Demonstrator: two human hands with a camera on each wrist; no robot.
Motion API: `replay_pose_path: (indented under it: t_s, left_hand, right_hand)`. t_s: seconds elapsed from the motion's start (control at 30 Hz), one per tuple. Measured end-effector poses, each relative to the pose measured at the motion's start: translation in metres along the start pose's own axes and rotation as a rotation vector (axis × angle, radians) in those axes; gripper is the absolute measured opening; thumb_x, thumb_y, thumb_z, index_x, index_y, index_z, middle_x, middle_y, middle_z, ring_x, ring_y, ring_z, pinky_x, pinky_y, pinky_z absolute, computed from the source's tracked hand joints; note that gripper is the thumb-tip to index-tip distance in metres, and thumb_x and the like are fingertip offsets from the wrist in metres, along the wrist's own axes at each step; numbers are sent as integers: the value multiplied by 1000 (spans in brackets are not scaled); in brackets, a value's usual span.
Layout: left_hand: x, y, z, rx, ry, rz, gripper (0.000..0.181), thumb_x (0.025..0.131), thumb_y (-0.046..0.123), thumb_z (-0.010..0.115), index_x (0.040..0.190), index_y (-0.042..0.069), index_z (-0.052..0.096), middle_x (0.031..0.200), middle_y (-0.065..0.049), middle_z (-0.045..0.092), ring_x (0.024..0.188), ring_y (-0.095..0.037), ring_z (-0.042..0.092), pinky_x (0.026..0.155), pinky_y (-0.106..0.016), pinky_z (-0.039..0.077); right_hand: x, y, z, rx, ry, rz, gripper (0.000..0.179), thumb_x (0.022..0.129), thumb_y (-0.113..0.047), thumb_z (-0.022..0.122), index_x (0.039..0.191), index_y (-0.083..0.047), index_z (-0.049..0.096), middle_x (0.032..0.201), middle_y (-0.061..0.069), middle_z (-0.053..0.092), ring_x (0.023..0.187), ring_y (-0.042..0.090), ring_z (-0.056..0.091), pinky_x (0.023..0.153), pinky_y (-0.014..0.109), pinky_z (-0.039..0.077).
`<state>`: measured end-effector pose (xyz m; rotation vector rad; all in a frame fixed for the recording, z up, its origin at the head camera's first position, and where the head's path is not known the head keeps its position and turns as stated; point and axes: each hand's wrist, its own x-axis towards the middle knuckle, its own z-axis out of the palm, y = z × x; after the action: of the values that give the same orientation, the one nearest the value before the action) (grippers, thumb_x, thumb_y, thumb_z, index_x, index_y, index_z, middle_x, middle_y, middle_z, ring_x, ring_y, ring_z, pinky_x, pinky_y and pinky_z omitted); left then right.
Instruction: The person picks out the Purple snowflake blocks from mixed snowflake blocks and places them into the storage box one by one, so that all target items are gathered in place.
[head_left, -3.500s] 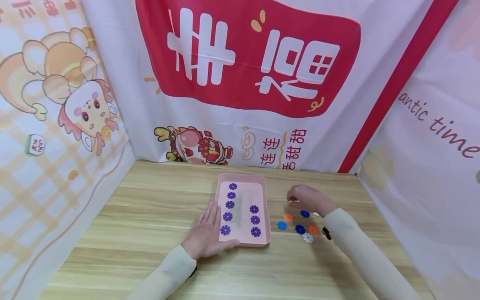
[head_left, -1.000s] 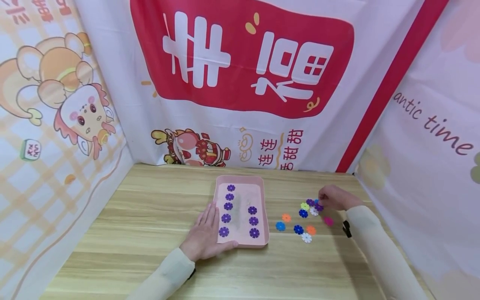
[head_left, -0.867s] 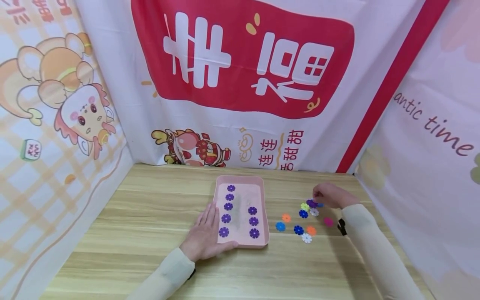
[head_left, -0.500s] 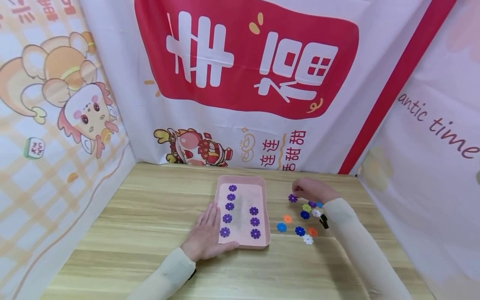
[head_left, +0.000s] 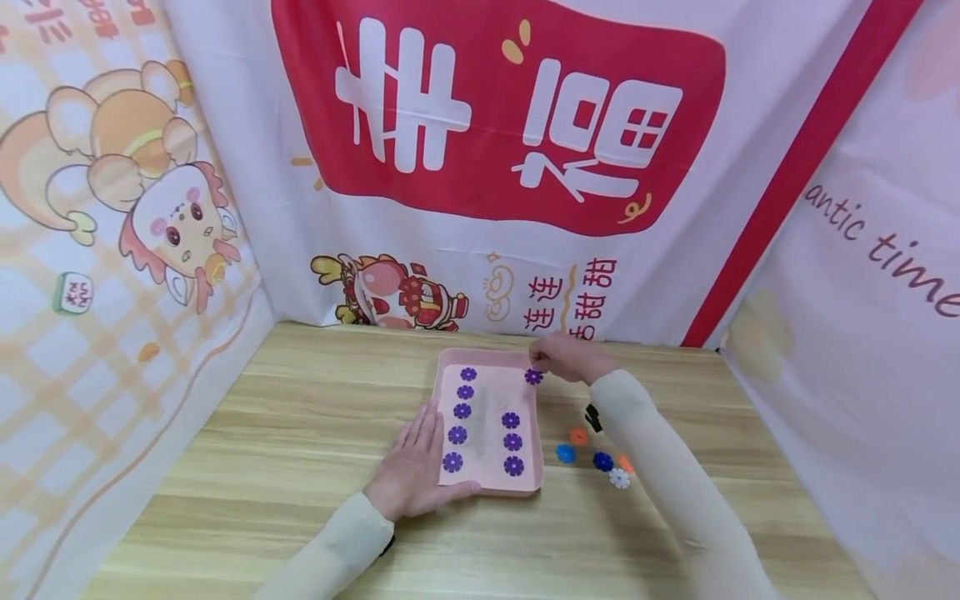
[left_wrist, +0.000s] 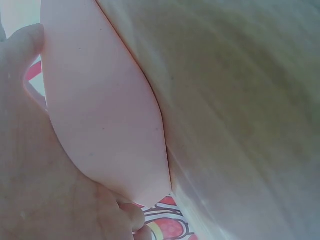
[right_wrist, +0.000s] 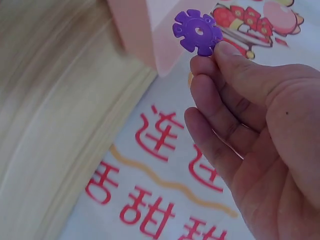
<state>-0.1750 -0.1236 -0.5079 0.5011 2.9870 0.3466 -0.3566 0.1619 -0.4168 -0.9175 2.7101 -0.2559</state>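
My right hand (head_left: 573, 358) pinches a purple snowflake disc (right_wrist: 198, 32) between thumb and forefinger, seen closely in the right wrist view. In the head view that hand is over the far right corner of a pink tray (head_left: 537, 442). Inside the tray, purple discs stand in two columns: a longer left one, with a disc (head_left: 457, 435) in it, and a shorter right one, with a disc (head_left: 512, 442) in it. My left hand (head_left: 408, 467) lies with straight fingers against the tray's left wall and near corner; the left wrist view shows it touching the pink wall (left_wrist: 105, 110).
Right of the tray lie loose discs: a light blue disc (head_left: 566, 453), an orange disc (head_left: 578, 436), a dark blue disc (head_left: 603, 462) and a white disc (head_left: 619, 478). My right forearm hides others. A printed cloth (head_left: 495, 275) hangs behind the wooden table (head_left: 300, 433).
From the loose discs, my right hand picked up a purple disc and moved it left to the tray's far right corner. My left hand stayed at the tray.
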Motion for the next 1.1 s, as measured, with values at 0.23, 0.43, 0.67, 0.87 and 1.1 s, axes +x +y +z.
replay_pose_path:
  t_s: [0.23, 0.43, 0.67, 0.87, 1.1]
  left_hand:
    - [0, 3, -1, 1, -1, 12, 128, 87, 89, 52, 166, -6, 18, 176, -27, 5, 164, -45, 12, 134, -58, 19]
    - [1, 3, -2, -9, -2, 23, 127, 88, 87, 54, 166, -7, 17, 176, -28, 5, 164, -45, 12, 134, -58, 19]
    - [0, 3, -2, -6, -6, 1, 129, 87, 90, 50, 166, -6, 17, 176, -27, 4, 165, -43, 12, 134, -57, 19]
    - [0, 3, -1, 5, -10, 9, 128, 87, 90, 48, 166, -6, 17, 176, -27, 5, 165, -44, 11, 134, -57, 18]
    - [0, 1, 1, -5, -5, -5, 130, 87, 92, 47, 166, -5, 15, 176, -26, 3, 165, -43, 10, 135, -56, 17]
  right_hand:
    - [25, -12, 15, -15, -32, -10, 16, 107, -17, 64, 94, -12, 72, 93, 8, 73, 77, 14, 59, 73, 28, 53]
    - [40, -17, 31, -63, -42, -50, 11, 104, -14, 67, 96, -14, 74, 98, 6, 76, 82, 11, 63, 79, 26, 58]
    - [49, -16, 43, -136, -15, -78, 11, 101, -14, 71, 91, -13, 76, 85, -3, 72, 75, 8, 61, 73, 22, 56]
    - [52, -11, 53, -138, -22, -37, 20, 102, -17, 70, 84, -12, 75, 77, -5, 70, 66, 5, 56, 63, 18, 49]
    - [56, -13, 63, -114, -22, -10, 20, 103, -18, 70, 84, -15, 76, 85, -2, 76, 70, 8, 64, 66, 20, 55]
